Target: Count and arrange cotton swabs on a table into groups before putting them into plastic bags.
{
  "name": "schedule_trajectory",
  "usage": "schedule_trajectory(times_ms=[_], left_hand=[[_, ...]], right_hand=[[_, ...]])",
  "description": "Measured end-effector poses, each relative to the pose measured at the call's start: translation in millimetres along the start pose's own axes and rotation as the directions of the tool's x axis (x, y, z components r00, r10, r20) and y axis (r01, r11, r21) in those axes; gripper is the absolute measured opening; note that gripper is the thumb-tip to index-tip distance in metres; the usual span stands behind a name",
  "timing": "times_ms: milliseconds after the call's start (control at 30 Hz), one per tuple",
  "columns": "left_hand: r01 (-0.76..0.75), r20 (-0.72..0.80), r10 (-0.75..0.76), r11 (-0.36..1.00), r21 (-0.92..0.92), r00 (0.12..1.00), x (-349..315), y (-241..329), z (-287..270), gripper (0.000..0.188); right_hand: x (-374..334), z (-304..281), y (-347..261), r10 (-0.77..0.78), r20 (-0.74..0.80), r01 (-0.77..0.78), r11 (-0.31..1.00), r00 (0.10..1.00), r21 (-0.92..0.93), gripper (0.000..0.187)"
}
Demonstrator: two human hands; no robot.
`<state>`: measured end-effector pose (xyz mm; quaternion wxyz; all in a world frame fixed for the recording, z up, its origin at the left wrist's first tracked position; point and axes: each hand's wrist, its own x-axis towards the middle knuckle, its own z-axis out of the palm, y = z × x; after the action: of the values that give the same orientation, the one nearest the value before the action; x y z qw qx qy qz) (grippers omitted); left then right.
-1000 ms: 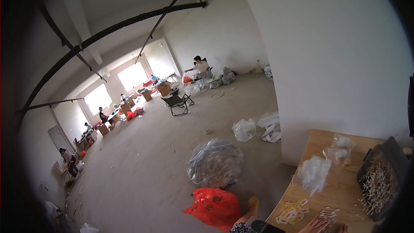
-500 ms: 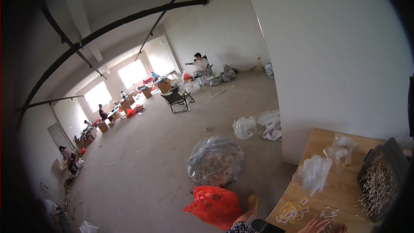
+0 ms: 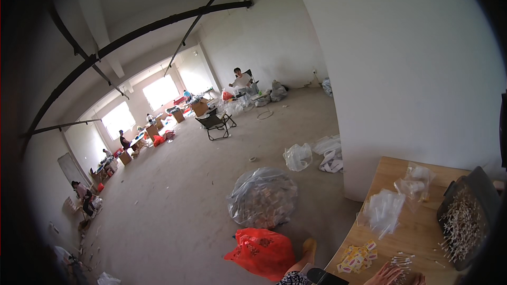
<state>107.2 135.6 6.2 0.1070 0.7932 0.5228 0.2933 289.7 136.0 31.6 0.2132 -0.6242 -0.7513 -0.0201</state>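
At the lower right edge my left hand (image 3: 386, 274) rests on the wooden table with its fingers stretched out, touching a small bunch of cotton swabs (image 3: 403, 260). Just right of it, my right hand (image 3: 418, 279) is dark and mostly cut off by the frame, so its fingers cannot be made out. Yellow and white printed cards (image 3: 357, 257) lie in a loose pile left of the hands. A dark grey bin (image 3: 489, 192), tipped toward me, holds a heap of loose cotton swabs (image 3: 462, 224) to the right.
Clear plastic bags (image 3: 384, 212) lie farther back on the wooden table (image 3: 391, 168). On the floor to the left are a red bag (image 3: 261, 253) and a large clear sack (image 3: 263, 198). A folding chair (image 3: 213, 124) and several people at work are farther off.
The view has shifted slightly. Both my hands stay at almost the same place by the swabs. A far-off seated person has drawn in an outstretched arm.
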Motion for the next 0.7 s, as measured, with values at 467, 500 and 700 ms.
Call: schedule_trajectory(times_ms=[467, 500, 700], left_hand=[[0.003, 0.001, -0.003, 1.000, 0.022, 1.000, -0.4, -0.2, -0.1, 0.090], [0.006, 0.013, -0.007, 1.000, 0.023, 1.000, 0.3, -0.4, -1.2, 0.090], [0.014, 0.010, -0.014, 0.999, 0.050, 1.000, 2.0, -2.5, -2.2, 0.090]], right_hand=[[0.8, -2.3, -3.1, 0.021, 0.015, -0.022, 1.000, 1.000, 0.019, 0.049], [1.1, -2.7, -4.1, 0.022, 0.016, -0.022, 1.000, 1.000, 0.019, 0.049], [5.0, -1.9, -6.0, 0.026, 0.025, -0.026, 0.999, 0.999, 0.020, 0.048]])
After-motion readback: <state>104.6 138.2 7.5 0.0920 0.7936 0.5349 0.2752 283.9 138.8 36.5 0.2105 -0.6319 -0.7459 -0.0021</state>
